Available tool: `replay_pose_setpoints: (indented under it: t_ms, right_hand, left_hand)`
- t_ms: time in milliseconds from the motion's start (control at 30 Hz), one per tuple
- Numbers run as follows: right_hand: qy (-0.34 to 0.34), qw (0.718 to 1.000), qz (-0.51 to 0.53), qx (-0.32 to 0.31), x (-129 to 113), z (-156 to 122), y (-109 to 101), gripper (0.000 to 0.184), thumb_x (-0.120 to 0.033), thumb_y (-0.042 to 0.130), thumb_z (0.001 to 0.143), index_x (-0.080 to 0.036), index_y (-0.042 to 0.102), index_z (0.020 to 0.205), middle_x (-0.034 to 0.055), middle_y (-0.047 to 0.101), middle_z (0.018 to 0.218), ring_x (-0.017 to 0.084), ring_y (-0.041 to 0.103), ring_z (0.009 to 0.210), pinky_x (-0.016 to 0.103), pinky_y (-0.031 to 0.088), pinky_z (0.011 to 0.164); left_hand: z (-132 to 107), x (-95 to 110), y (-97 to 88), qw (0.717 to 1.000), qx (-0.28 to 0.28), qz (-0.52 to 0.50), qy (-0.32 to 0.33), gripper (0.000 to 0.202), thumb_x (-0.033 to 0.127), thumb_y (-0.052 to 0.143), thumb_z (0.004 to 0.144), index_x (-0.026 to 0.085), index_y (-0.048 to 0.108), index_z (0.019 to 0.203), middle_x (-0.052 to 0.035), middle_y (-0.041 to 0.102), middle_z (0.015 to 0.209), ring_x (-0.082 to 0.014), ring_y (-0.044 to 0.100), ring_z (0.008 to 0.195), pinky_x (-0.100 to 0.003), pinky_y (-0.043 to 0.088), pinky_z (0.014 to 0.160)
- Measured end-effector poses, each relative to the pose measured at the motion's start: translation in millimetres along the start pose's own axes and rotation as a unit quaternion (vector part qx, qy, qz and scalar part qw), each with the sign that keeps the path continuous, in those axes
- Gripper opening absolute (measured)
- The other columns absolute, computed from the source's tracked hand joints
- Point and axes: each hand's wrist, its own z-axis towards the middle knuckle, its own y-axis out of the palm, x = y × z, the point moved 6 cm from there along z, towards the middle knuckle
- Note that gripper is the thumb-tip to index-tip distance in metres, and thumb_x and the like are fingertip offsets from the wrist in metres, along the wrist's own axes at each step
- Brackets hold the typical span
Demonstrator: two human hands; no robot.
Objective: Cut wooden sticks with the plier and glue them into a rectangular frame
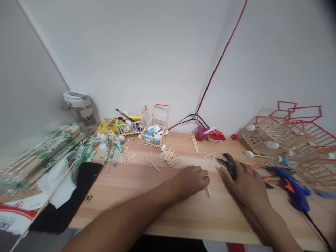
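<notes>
My left hand point(193, 181) is low over the tabletop with its fingers curled. Two or so short wooden sticks point(208, 191) poke out from under those fingers; their other ends are hidden. Black cutting pliers point(230, 166) lie under my right hand point(248, 182), which wraps over the handles, with the jaws apart and pointing away to the left. Just beyond the hands, a pair of short cut sticks point(212, 160) lies loose. A heap of short sticks point(170, 156) sits to the left, with several single pieces around it.
Small stick-built carts point(154, 131) stand near the wall. Larger red-edged carts point(286, 136) are stacked at the right, behind a blue glue gun point(296, 189) and orange-handled pliers point(273, 179). Bagged sticks point(44, 154), a black phone point(65, 199) and a jar point(82, 108) occupy the left.
</notes>
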Motion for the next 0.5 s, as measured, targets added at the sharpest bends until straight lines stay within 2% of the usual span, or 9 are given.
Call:
replay_pose_setpoints:
  t_ms: [133, 233, 367, 500]
  right_hand:
    - [-0.025, 0.999, 0.032, 0.024, -7.6, 1.7, -13.2, 0.059, -0.051, 0.038, 0.090, -0.009, 0.052, 0.130, 0.0178, 0.058, 0.126, 0.035, 0.055, 0.109, 0.044, 0.040, 0.093]
    - [-0.053, 0.996, 0.063, 0.020, -17.4, 9.3, -22.0, 0.047, -0.039, 0.040, 0.091, -0.014, 0.056, 0.127, 0.0161, 0.060, 0.124, 0.032, 0.058, 0.103, 0.043, 0.043, 0.085]
    - [-0.102, 0.983, 0.147, -0.039, -39.3, 31.1, -26.2, 0.033, -0.026, 0.040, 0.091, -0.017, 0.066, 0.111, 0.0117, 0.067, 0.110, 0.024, 0.062, 0.095, 0.032, 0.044, 0.079]
    - [-0.116, 0.976, 0.165, -0.085, -65.2, 56.9, -30.2, 0.026, -0.027, 0.044, 0.090, -0.020, 0.069, 0.097, 0.0065, 0.070, 0.103, 0.020, 0.063, 0.093, 0.027, 0.042, 0.077]
  left_hand:
    - [-0.8, -0.4, 0.1, 1.000, 0.000, -0.002, -0.007, 0.002, 0.015, 0.055, 0.088, 0.013, 0.056, 0.087, -0.0069, 0.059, 0.091, -0.0196, 0.052, 0.085, -0.031, 0.043, 0.072]
    - [-1.1, -0.5, 2.0, 1.000, -0.004, 0.001, -0.006, 0.003, 0.015, 0.055, 0.088, 0.013, 0.056, 0.087, -0.0076, 0.059, 0.092, -0.0196, 0.052, 0.086, -0.031, 0.044, 0.072]
    - [-0.9, -1.1, 4.6, 1.000, -0.005, 0.002, -0.009, 0.003, 0.016, 0.055, 0.088, 0.013, 0.056, 0.088, -0.0077, 0.059, 0.091, -0.0193, 0.052, 0.085, -0.031, 0.044, 0.071]
    - [-1.0, -1.2, 3.0, 1.000, -0.004, -0.005, -0.012, 0.002, 0.014, 0.055, 0.087, 0.013, 0.056, 0.089, -0.0070, 0.059, 0.092, -0.0194, 0.053, 0.083, -0.031, 0.045, 0.071]
